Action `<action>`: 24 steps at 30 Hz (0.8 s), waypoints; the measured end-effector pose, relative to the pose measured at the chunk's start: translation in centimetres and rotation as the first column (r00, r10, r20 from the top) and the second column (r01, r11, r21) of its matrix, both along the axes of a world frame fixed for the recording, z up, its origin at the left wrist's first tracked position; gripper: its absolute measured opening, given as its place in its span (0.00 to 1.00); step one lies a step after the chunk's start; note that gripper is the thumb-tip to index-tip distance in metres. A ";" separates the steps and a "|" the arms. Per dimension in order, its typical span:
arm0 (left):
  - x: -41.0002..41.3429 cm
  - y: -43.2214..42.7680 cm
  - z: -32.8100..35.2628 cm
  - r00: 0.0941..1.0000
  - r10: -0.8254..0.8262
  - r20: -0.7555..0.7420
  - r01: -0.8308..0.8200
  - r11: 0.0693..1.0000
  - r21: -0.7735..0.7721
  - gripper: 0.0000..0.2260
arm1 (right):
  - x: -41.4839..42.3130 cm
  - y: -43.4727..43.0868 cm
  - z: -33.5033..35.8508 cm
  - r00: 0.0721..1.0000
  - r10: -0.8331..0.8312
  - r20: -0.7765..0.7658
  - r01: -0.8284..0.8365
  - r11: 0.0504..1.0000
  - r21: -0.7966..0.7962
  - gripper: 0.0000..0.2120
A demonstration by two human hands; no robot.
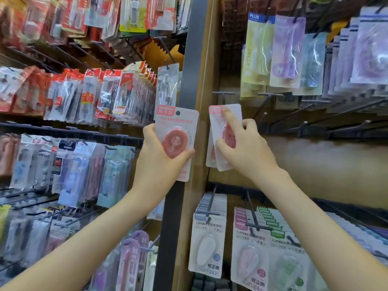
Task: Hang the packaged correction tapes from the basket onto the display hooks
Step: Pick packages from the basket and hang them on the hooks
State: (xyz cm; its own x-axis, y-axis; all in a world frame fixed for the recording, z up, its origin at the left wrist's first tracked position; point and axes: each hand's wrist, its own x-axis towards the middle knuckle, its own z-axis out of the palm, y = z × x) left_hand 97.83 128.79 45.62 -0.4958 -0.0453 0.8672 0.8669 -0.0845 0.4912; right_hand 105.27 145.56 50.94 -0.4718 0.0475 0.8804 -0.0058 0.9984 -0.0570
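**A:** Out past your left hand (pixel 159 156), red-labelled packets (pixel 94 95) are hanging in crowded rows, and pastel packets (pixel 84 171) are hanging on the rail under them.

**B:** That left hand is gripping a red correction tape pack (pixel 178 122). You are wrapping your thumb across the lower front and curling your fingers round its left edge. You are holding it upright, face towards you, in front of the grey post (pixel 190 59).

**A:** Just across the post, your right hand (pixel 249 150) is holding a stack of correction tape packs (pixel 216 122) against the wooden panel (pixel 201 80). The stack is tilting slightly.

**B:** Your index finger (pixel 231 118) is stretching up the front card towards its pink top. Your thumb is pressing across the red blister, and the other fingers are curling at the right edge. I cannot tell how many cards are in that stack.

**A:** A T-ended display hook (pixel 223 93) is sticking out just above your right hand, apart from the stack's top edge.

**B:** Beyond your right hand, bare pegs (pixel 302 128) are jutting from the board. Below your right wrist, white, pink and green tape packs (pixel 249 248) are hanging in rows.
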 end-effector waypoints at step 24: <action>0.5 -0.1 -0.7 0.995 -0.059 0.074 0.067 0.991 -0.112 0.26 | -6.1 1.3 0.3 0.939 -0.098 0.330 0.195 0.941 -0.276 0.33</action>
State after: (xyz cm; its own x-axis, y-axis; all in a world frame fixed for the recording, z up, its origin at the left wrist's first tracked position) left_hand 98.31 128.68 44.87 -0.5549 0.0850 0.8276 0.8243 -0.0780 0.5607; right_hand 99.18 146.85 51.22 -0.6836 0.3756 0.6257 0.2053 0.9217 -0.3290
